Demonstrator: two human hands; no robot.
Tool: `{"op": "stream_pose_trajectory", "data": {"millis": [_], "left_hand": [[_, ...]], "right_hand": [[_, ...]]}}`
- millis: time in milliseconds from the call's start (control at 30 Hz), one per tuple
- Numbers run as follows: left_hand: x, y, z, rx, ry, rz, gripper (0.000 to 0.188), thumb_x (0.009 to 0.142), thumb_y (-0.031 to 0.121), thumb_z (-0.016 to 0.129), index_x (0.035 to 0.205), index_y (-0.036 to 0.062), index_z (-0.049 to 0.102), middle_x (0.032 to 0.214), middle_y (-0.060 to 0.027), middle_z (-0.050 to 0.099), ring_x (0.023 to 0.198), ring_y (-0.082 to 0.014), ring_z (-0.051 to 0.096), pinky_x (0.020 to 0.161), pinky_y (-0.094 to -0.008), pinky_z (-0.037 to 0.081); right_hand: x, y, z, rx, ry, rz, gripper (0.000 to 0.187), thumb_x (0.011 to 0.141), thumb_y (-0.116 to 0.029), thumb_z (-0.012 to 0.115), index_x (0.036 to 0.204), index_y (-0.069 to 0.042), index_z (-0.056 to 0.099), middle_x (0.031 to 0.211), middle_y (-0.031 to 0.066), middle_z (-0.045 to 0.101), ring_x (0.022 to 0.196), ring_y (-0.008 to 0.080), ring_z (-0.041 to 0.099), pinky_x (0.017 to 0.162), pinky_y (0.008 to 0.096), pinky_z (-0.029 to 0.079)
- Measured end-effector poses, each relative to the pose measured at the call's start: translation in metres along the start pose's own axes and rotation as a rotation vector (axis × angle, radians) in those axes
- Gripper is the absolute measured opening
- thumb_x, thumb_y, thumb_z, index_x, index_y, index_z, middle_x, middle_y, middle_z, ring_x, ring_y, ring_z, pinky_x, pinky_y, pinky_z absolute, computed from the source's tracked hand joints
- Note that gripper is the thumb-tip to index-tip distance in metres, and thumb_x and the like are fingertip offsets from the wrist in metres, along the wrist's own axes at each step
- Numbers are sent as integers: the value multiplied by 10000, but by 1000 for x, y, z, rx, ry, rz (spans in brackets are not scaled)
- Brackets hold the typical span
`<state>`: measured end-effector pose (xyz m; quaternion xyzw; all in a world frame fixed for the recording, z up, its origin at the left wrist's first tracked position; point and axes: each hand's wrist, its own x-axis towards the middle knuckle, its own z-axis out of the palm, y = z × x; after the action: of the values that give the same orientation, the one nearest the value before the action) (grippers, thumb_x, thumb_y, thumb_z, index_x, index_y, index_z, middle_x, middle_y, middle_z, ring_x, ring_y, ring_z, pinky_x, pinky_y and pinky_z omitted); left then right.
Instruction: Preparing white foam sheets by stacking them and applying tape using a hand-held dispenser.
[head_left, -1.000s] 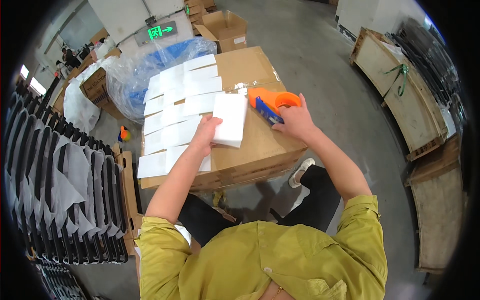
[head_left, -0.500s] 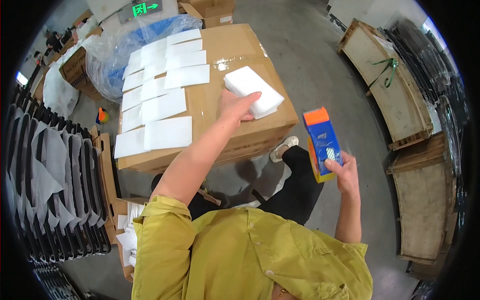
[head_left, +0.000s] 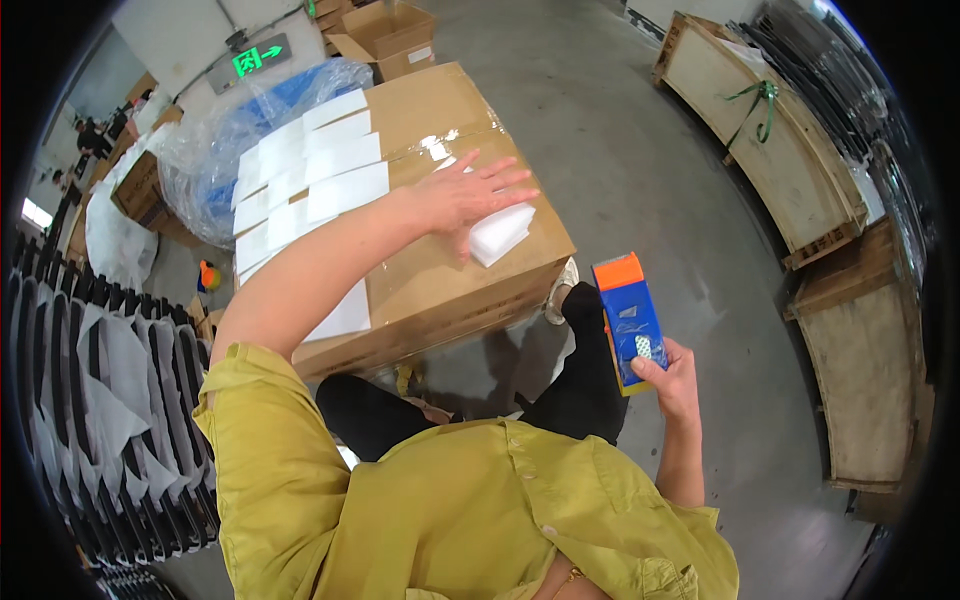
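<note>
My left hand [head_left: 470,200] is over a stack of white foam sheets [head_left: 503,237] on a large cardboard box [head_left: 425,112]. Its fingers are spread and hide much of the stack; whether the palm presses on it I cannot tell. Overlapping rows of flat white sheets [head_left: 345,150] cover the left part of the box top, partly behind my left forearm. Off the box's right side, my right hand [head_left: 675,380] is closed around a blue tape dispenser [head_left: 628,312] with an orange end and yellow edge, held upright with the thumb on its face.
Behind the box are a plastic-wrapped blue bundle [head_left: 290,100] and an open carton [head_left: 395,38]. Black frames layered with white sheeting [head_left: 110,370] stand at the left. Wooden crates [head_left: 750,120] line the right beyond the grey floor [head_left: 600,130].
My left hand has let go of the foam stack's edge and spread its fingers over it. My right hand still holds the tape dispenser, slightly lower. The whole view has shifted.
</note>
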<state>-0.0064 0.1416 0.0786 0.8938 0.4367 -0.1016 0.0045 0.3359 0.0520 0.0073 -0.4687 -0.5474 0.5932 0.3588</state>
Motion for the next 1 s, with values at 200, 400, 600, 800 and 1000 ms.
{"op": "stream_pose_trajectory", "data": {"millis": [200, 400, 600, 800, 1000], "left_hand": [[25, -19, 20, -109, -157, 178, 1088, 419, 254, 803, 1337, 174, 223, 1293, -111, 346, 1234, -273, 286, 1039, -446, 191], [22, -14, 24, -134, -172, 342, 1021, 452, 258, 784, 1321, 165, 257, 1109, -98, 452, 1073, -254, 424, 932, -393, 308], [-13, -3, 11, 22, 90, 358, 1020, 506, 335, 777, 1338, 122, 226, 1210, -120, 417, 1120, -274, 395, 960, -442, 280], [-44, 76, -16, -1510, 270, -349, 321, 836, 216, 582, 1080, 12, 545, 992, -41, 576, 865, -88, 536, 780, -235, 443], [-55, 108, 9, -2103, 98, -249, 258, 844, 185, 572, 1011, -11, 545, 942, -62, 588, 862, -107, 547, 782, -244, 449]], "right_hand": [[-12, 4, 4, 40, 19, 57, 363, 675, -235, 742, 861, 40, 598, 735, 42, 604, 648, 77, 539, 610, 220, 450], [-11, 8, -3, -7, 32, 69, 370, 656, -211, 753, 888, 37, 606, 748, 34, 608, 670, 76, 540, 613, 216, 443], [0, -4, 0, -72, -276, -143, 427, 584, -166, 803, 905, 31, 602, 837, 55, 599, 692, 89, 533, 616, 228, 427], [-6, -16, 16, -27, -402, -365, 482, 561, -177, 817, 931, 34, 591, 840, 76, 611, 718, 138, 558, 633, 253, 437], [-5, -17, 25, -148, -555, -540, 483, 538, -186, 823, 899, 37, 594, 845, 100, 614, 767, 204, 561, 693, 302, 423]]}}
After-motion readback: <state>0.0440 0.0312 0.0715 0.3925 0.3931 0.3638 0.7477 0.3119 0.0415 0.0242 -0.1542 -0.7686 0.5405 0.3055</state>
